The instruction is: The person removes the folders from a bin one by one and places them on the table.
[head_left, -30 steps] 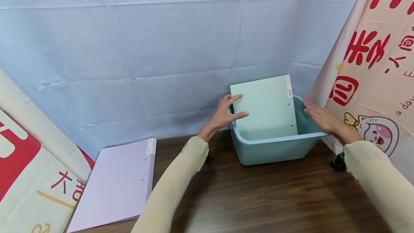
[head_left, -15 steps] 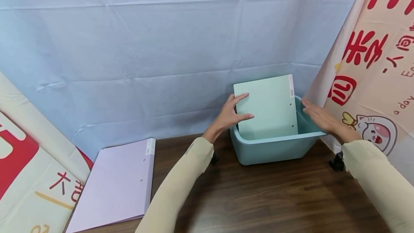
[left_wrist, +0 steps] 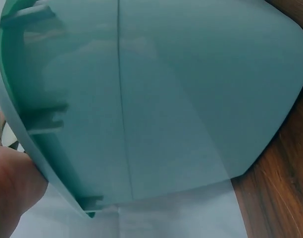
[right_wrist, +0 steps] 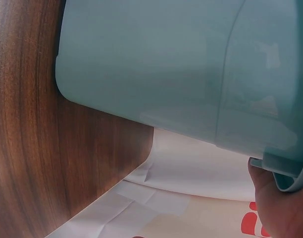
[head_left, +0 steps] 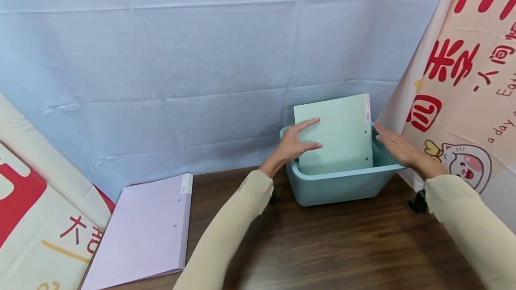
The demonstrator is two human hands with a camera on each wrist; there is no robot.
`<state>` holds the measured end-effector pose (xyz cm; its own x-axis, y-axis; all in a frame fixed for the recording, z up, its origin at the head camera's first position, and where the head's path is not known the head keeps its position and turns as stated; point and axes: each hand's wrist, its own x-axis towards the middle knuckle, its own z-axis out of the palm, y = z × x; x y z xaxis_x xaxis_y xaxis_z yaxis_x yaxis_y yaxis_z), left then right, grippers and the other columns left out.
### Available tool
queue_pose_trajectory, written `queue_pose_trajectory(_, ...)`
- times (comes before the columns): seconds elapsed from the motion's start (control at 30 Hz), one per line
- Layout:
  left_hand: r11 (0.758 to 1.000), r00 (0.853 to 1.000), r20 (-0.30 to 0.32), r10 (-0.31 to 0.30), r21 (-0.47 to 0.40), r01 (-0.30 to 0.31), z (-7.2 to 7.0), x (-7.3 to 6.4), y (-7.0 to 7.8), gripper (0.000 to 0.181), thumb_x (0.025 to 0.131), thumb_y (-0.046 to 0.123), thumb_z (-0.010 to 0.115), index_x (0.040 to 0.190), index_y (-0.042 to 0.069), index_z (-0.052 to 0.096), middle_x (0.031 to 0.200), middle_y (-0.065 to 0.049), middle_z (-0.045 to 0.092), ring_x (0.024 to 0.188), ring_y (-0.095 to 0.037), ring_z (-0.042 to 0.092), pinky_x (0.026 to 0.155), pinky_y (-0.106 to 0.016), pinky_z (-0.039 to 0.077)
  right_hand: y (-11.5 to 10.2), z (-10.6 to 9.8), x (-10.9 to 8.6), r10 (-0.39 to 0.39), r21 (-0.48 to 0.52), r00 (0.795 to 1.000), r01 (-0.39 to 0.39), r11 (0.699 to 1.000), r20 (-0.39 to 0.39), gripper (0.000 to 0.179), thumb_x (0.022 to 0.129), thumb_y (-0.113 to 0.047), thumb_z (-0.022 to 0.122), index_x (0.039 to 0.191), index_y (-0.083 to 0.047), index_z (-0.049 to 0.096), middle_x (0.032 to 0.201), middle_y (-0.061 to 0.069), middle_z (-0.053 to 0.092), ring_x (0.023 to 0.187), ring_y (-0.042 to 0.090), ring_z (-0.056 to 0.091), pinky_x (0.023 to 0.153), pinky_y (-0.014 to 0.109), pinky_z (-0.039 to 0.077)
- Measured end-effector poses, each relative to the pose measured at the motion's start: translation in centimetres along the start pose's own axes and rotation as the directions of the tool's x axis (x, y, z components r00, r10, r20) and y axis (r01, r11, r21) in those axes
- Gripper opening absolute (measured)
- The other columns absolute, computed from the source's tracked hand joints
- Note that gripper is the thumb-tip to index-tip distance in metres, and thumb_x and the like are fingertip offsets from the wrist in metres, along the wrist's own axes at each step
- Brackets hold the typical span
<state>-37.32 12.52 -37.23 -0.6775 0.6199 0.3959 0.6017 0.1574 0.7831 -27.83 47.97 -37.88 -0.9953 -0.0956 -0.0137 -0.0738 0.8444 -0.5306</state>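
A light green folder [head_left: 334, 135] with two punched holes and a label stands tilted inside a teal plastic bin [head_left: 338, 187]. My left hand [head_left: 291, 147] is at the folder's left side, its thumb and index finger spread apart in front of the green cover; its other fingers are hard to see. At the bin's right end, my right hand [head_left: 401, 149] rests on the rim with straight fingers. The left wrist view shows the bin's outer wall [left_wrist: 181, 99], with part of the left hand [left_wrist: 18, 188] by the rim. Part of the right hand [right_wrist: 280, 203] touches the rim in the right wrist view.
A lilac folder [head_left: 137, 232] lies on the dark wooden table [head_left: 322, 245] at the left. Blue cloth [head_left: 181, 57] hangs behind the bin. A printed cloth [head_left: 455, 102] hangs close by the right hand, and another stands at the left.
My left hand has moved to the right, and the green folder has shifted slightly rightward in the bin. The right hand has stayed on the rim.
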Motion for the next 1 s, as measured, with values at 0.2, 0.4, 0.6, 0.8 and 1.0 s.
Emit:
queue_pose_trajectory(0.2,0.999,0.997,-0.058,-0.047,0.008,0.048,0.7,0.1,0.6,0.073,0.089,0.016,0.088,0.153,0.03,0.059,0.159,0.007,0.053,0.148,-0.013,0.047,0.115,-0.037,0.048,0.0,0.1,0.0,-0.006,0.0,1.0,0.006,1.0,-0.007,0.066,0.117,-0.037,0.023,0.169,-0.007,-0.005,0.174,0.027,-0.004,0.158,0.054,-0.002,0.122,0.076,0.007)
queue_pose_trajectory(0.4,0.998,0.992,-0.123,-0.016,0.062,0.023,1.1,0.0,0.6,0.072,0.089,-0.001,0.084,0.151,0.027,0.062,0.156,0.005,0.058,0.142,-0.014,0.055,0.094,-0.024,0.057,-0.1,0.1,-0.1,0.001,0.007,1.0,-0.001,1.0,-0.001,0.066,0.117,-0.037,0.024,0.169,-0.007,-0.005,0.174,0.027,-0.004,0.158,0.054,-0.003,0.121,0.077,0.007)
queue_pose_trajectory(0.6,0.999,0.988,-0.156,0.005,0.042,0.002,1.2,-0.3,0.3,0.073,0.088,-0.004,0.083,0.15,0.029,0.062,0.154,0.006,0.06,0.142,-0.009,0.054,0.099,-0.022,0.054,0.2,0.1,-0.1,-0.004,-0.002,1.0,0.004,1.0,-0.004,0.066,0.117,-0.036,0.024,0.169,-0.007,-0.006,0.174,0.027,-0.004,0.158,0.054,-0.003,0.121,0.077,0.008)
queue_pose_trajectory(0.8,1.0,0.981,-0.193,0.003,0.011,0.0,1.2,-0.7,0.1,0.074,0.087,-0.004,0.084,0.149,0.031,0.063,0.151,0.006,0.061,0.141,-0.007,0.055,0.101,-0.023,0.055,0.3,0.2,0.0,0.0,0.003,1.0,0.0,1.0,0.001,0.067,0.117,-0.036,0.026,0.169,-0.008,-0.006,0.174,0.026,-0.004,0.158,0.054,-0.003,0.12,0.078,0.007)
queue_pose_trajectory(1.0,1.0,0.969,-0.247,0.006,0.0,-0.006,1.0,-0.6,0.3,0.076,0.086,-0.004,0.085,0.149,0.032,0.063,0.149,0.008,0.062,0.139,-0.007,0.056,0.103,-0.024,0.054,0.2,0.1,0.0,0.0,-0.004,1.0,0.0,1.0,-0.002,0.067,0.117,-0.035,0.025,0.169,-0.005,-0.005,0.174,0.027,-0.005,0.158,0.055,-0.002,0.12,0.078,0.007)
